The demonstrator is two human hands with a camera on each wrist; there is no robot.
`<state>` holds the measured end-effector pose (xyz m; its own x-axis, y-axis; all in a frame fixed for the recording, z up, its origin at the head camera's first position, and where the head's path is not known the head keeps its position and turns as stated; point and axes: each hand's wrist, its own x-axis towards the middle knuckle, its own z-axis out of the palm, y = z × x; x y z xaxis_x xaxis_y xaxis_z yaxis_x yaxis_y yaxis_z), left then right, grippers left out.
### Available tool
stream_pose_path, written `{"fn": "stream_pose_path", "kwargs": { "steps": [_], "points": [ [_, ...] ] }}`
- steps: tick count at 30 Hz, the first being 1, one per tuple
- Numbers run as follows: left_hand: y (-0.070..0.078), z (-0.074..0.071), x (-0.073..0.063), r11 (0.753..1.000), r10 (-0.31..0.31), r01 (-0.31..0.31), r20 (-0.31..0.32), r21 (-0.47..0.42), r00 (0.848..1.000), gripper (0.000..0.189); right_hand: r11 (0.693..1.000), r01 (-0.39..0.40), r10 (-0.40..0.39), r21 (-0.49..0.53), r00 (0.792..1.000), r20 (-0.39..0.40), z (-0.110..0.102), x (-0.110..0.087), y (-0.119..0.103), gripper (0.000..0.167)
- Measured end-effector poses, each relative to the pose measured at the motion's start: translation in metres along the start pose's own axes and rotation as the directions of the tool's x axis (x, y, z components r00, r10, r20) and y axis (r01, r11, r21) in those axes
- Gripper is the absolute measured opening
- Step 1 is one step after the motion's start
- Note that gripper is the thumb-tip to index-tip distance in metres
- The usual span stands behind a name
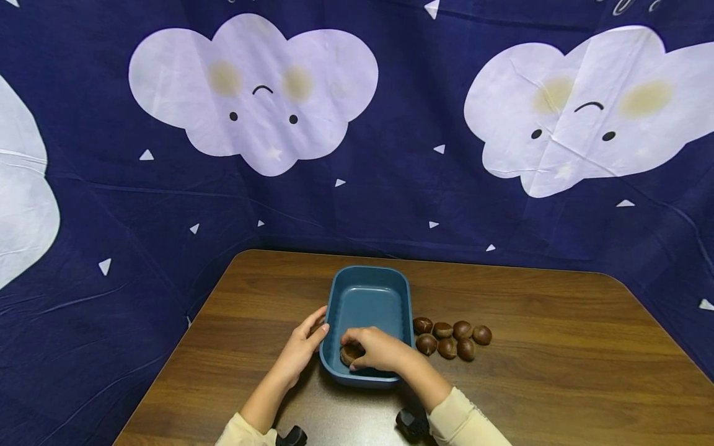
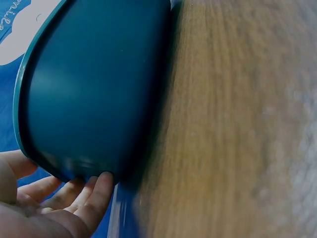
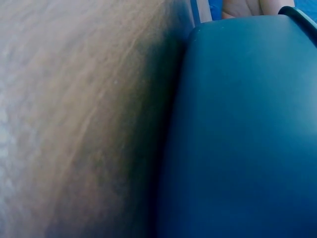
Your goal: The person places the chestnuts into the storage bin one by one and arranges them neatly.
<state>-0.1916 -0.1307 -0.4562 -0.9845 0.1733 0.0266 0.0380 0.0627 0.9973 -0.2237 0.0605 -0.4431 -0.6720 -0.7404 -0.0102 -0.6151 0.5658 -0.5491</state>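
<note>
A blue rectangular container (image 1: 368, 303) sits upright on the table. My left hand (image 1: 298, 350) is at its left side; in the left wrist view the fingers (image 2: 96, 203) lie fairly straight against the outer wall (image 2: 99, 89), with the thumb by the rim. My right hand (image 1: 379, 350) reaches over the right rim into the near end of the container. Its thumb and fingers are curled about a brown chestnut (image 1: 349, 355) low inside; whether more than one lies there is partly hidden. The right wrist view shows the container's outside wall (image 3: 242, 124), not the right fingers.
Several glossy chestnuts (image 1: 447, 348) lie in two rough rows on the wooden table (image 1: 558, 347), close to the container's right side. A dark blue cloth (image 1: 413, 204) with cloud prints hangs behind the table. Black wrist devices (image 1: 411, 424) show near the sleeves.
</note>
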Motion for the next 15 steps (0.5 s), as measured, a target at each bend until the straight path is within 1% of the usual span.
{"fn": "stream_pose_path", "kwargs": {
  "steps": [4,7,12,15],
  "points": [
    [0.0003,0.0000,-0.0005,1.000,0.001,-0.001,0.000,0.000,1.000,0.049,1.000,0.005,-0.005,0.026,1.000,-0.007,-0.0008,-0.0006,-0.0002,0.040],
    [0.0006,0.0001,-0.0006,1.000,0.003,-0.003,0.003,-0.002,1.000,0.050,0.998,0.007,-0.005,0.060,1.000,-0.026,-0.0020,-0.0013,-0.0004,0.039],
    [0.0008,0.0002,-0.0005,1.000,-0.005,0.005,0.004,0.001,1.000,0.049,0.991,0.018,-0.008,0.129,0.997,-0.077,-0.0054,-0.0030,-0.0014,0.039],
    [0.0002,0.0002,0.0003,1.000,-0.003,0.003,0.001,-0.002,1.000,0.049,0.986,0.038,-0.019,0.164,0.993,-0.117,-0.0083,-0.0046,-0.0021,0.040]
  ]
}}
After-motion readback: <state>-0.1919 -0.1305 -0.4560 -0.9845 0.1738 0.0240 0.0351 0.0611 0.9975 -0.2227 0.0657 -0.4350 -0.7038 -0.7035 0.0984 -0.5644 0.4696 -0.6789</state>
